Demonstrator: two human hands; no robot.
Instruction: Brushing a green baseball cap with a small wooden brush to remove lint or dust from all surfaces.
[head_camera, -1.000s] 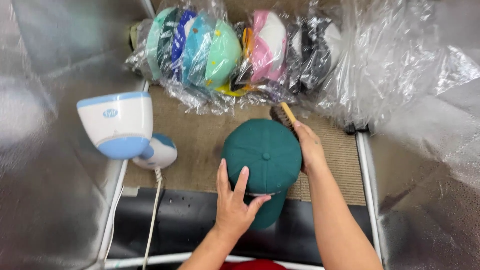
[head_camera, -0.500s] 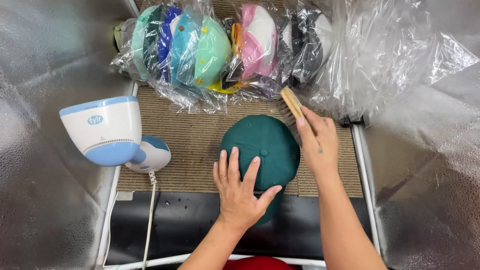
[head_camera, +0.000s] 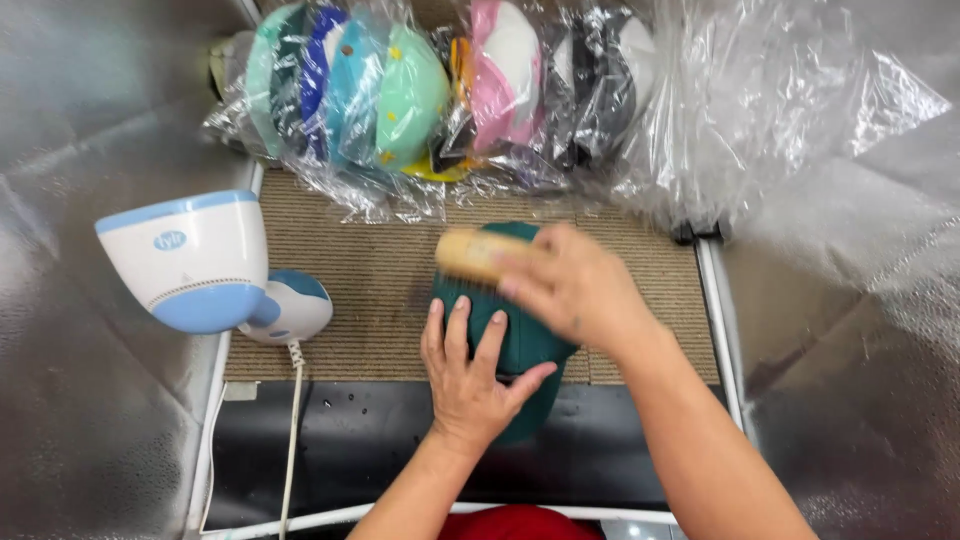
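Silver foil-like sheeting (head_camera: 90, 130) covers the walls on both sides of a narrow work place, and crumpled clear plastic film (head_camera: 800, 110) hangs at the upper right. On the bottom lies a ribbed beige mat (head_camera: 360, 270), and nearer to the person a glossy black panel (head_camera: 330, 440) with small drops on it. Along the far edge of the mat stands a row of caps wrapped in clear plastic bags (head_camera: 420, 100), in mint green, blue, pink, white and black colours. At the left side a white and light blue handheld steamer (head_camera: 190, 260) stands on the mat edge, and its white cord (head_camera: 290, 420) runs down over the black panel. In the middle, partly on the mat and partly on the black panel, lies a dark green cap (head_camera: 515, 345). The right hand (head_camera: 570, 285) comes from the lower right and is closed around a wooden brush (head_camera: 470, 255), which it holds on the top of the dark green cap; the hand and brush look blurred. The left hand (head_camera: 470, 375) lies flat on the near side of the cap with fingers spread, pressing on it and gripping nothing. At the bottom edge a small piece of red fabric (head_camera: 515, 525) shows.
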